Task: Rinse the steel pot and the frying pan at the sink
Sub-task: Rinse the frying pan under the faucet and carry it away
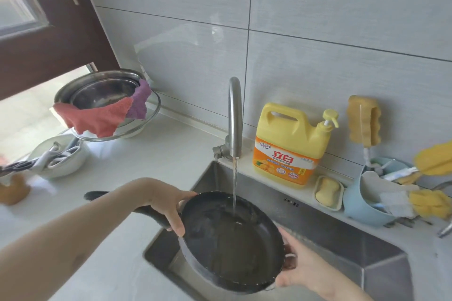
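Note:
A black frying pan hangs over the steel sink, tilted a little toward me. Water runs from the steel tap into the pan's far side. My left hand grips the pan where its dark handle meets the rim, thumb on the rim. My right hand holds the pan's near right edge from outside. Steel pots sit nested at the back left of the counter under a red and purple cloth.
A yellow dish soap jug stands behind the sink, with a soap bar in a dish beside it. A blue caddy with sponges and brushes is at right. A white bowl with utensils sits at left on the white counter.

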The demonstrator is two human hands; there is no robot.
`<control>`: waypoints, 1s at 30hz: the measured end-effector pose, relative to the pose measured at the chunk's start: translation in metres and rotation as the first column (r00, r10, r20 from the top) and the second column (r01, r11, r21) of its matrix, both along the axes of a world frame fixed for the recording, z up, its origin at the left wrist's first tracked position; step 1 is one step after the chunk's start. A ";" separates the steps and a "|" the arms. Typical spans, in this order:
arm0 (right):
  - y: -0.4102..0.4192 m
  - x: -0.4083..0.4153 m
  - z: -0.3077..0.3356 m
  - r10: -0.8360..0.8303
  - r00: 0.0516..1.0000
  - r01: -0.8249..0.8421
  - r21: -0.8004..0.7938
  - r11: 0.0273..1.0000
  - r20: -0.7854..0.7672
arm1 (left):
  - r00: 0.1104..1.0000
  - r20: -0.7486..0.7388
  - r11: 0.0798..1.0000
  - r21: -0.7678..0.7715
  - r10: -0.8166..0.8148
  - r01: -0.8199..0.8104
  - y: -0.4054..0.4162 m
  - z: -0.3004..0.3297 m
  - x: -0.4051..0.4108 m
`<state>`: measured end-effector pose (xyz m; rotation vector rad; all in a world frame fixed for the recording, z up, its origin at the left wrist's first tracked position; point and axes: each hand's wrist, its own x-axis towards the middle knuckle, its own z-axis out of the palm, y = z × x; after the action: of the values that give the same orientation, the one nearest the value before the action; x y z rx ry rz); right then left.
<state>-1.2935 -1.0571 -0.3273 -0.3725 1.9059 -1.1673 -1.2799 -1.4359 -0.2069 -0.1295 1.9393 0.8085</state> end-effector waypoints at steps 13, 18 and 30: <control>-0.028 0.016 -0.009 -0.320 0.934 0.298 -0.149 0.943 -0.157 | 0.838 -0.506 0.923 -0.385 -0.205 -0.006 0.007 0.003 0.002; 0.000 -0.026 0.052 -0.166 0.923 0.130 -0.124 0.984 -0.348 | 0.813 -0.566 0.988 0.029 0.139 -0.149 0.014 -0.030 0.015; 0.022 -0.006 0.062 -0.110 0.992 0.108 -0.036 0.994 -0.058 | 0.993 -0.105 0.988 0.139 -0.055 0.069 0.015 -0.009 -0.004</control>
<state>-1.2995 -1.0347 -0.2650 -0.3279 1.9826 -1.2727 -1.2836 -1.4213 -0.2163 0.0585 1.9627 0.9240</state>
